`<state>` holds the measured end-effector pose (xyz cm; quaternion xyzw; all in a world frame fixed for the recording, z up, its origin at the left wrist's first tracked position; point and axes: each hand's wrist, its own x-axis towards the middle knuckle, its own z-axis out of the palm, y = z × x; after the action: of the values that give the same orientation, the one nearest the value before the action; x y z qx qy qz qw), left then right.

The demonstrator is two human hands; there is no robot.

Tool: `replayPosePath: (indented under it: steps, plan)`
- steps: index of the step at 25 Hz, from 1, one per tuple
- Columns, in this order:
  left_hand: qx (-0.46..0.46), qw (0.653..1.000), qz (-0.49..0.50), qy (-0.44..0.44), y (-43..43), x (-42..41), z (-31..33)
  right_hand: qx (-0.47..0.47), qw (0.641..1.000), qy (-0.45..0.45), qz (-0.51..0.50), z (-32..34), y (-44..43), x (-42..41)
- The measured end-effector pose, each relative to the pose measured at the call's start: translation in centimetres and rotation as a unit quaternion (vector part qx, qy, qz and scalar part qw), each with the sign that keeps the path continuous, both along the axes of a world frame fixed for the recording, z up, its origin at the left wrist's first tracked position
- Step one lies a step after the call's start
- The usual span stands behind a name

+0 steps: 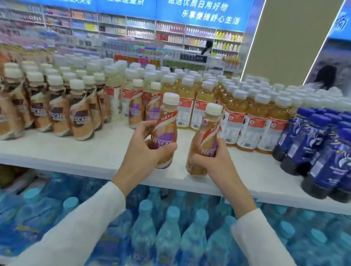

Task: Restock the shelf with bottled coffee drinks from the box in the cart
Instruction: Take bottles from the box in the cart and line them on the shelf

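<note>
My left hand (146, 151) grips a purple-labelled coffee bottle (166, 123) with a cream cap, held upright over the white shelf (81, 155). My right hand (215, 160) grips a second such coffee bottle (206, 134), tilted slightly left, its base near the shelf's front. Behind them two more purple-labelled coffee bottles (136, 107) stand at the back of the bare patch. Neither the box nor the cart is in view.
Brown-labelled coffee bottles (49, 106) fill the shelf's left side. Yellow tea bottles (247, 118) stand behind and to the right, dark blue bottles (324, 152) at far right. Blue water bottles (168, 236) fill the lower shelf. People stand in the far background.
</note>
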<state>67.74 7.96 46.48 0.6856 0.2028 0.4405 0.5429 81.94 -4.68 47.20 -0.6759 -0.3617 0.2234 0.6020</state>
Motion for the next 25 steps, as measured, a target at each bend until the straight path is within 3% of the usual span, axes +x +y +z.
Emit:
replayPosePath:
  steps: [10, 13, 19, 25]
  plan:
    - [-0.005, 0.998, -0.034, 0.055, 2.3, 0.5, -2.4, -0.027, 0.999, -0.014, 0.026, -1.9, 1.2, 1.3]
    - [-0.008, 0.994, -0.053, 0.097, 3.0, -0.6, -2.3, 0.003, 0.999, -0.005, 0.036, -2.0, 0.1, 1.6]
    - [-0.009, 0.993, 0.016, 0.116, 2.8, -1.1, -2.3, 0.002, 0.991, -0.113, -0.070, -2.6, 0.4, -0.8]
    - [0.033, 0.987, 0.069, 0.138, 1.1, -1.1, -2.5, 0.006, 0.986, -0.112, -0.125, -3.0, -0.3, -2.5]
